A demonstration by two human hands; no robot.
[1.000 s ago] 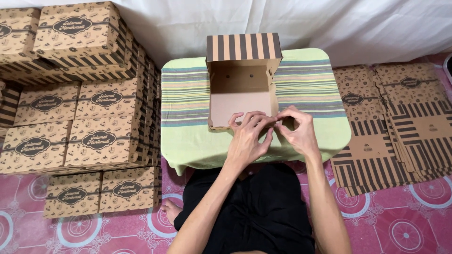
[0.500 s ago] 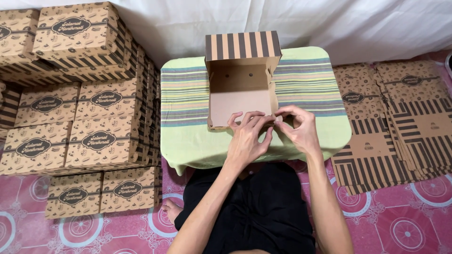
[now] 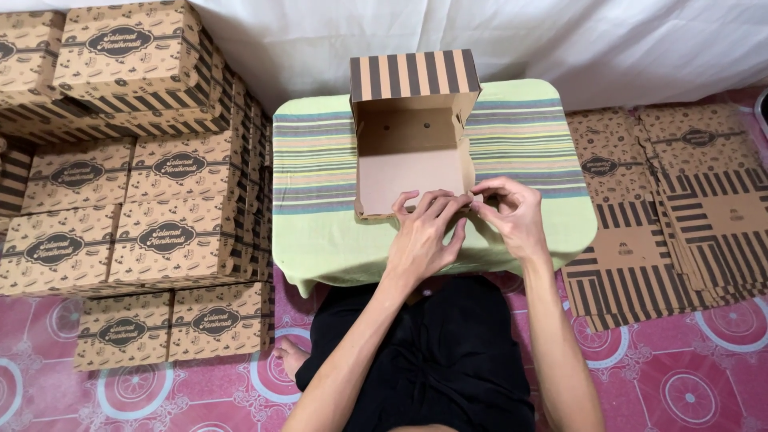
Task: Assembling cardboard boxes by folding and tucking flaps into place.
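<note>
An open brown box (image 3: 414,136) with a striped lid stands mid-surface. Folded brown boxes (image 3: 136,192) with dark oval labels stack left; flat striped sheets (image 3: 680,208) lie right.

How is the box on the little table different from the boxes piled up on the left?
The open box on the table stands alone with its striped lid raised, showing a plain brown inside; both hands work at its near edge. The stacked boxes are closed, piled in rows on the floor, untouched. Both are brown cardboard with dark stripes.
</note>
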